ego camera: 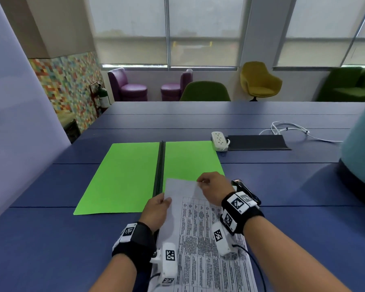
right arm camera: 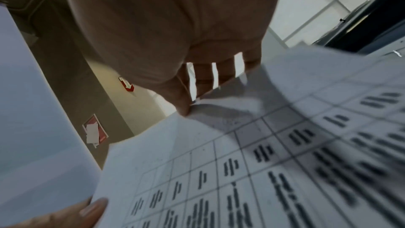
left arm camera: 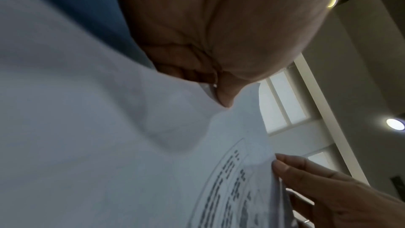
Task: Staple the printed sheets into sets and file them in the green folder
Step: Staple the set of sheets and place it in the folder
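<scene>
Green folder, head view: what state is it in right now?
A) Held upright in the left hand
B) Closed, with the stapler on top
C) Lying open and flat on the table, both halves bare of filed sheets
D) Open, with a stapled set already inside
C: the green folder lies spread flat on the blue table, and the printed sheets, held by both hands, only overlap its near corner.
</scene>
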The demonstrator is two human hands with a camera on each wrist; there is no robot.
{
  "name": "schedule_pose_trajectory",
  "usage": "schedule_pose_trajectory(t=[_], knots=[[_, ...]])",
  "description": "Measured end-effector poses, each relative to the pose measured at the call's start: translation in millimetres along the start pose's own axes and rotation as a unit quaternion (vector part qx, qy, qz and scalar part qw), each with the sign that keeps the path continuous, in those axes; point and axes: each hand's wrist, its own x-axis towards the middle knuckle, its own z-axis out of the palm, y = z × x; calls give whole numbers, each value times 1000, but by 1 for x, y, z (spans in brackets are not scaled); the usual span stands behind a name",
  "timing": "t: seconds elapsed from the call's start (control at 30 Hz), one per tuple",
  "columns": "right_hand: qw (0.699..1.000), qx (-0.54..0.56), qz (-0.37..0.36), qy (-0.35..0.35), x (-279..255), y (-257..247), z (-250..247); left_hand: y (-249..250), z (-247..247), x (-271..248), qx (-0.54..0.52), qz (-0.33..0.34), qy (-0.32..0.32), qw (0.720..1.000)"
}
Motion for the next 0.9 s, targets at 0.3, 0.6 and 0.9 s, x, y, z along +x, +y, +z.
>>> schedule_pose_trajectory(t=[0.3, 0.6, 0.9], knots=[[999, 24, -29, 22, -5, -8, -7, 7, 10, -1, -75, -45, 30, 996], [954, -178, 236, -45, -13, 74, -55, -19, 9, 4, -15, -67, 17, 998], [944, 212, 192, 162, 5, 63, -81, -15, 8, -3, -48, -65, 7, 997]])
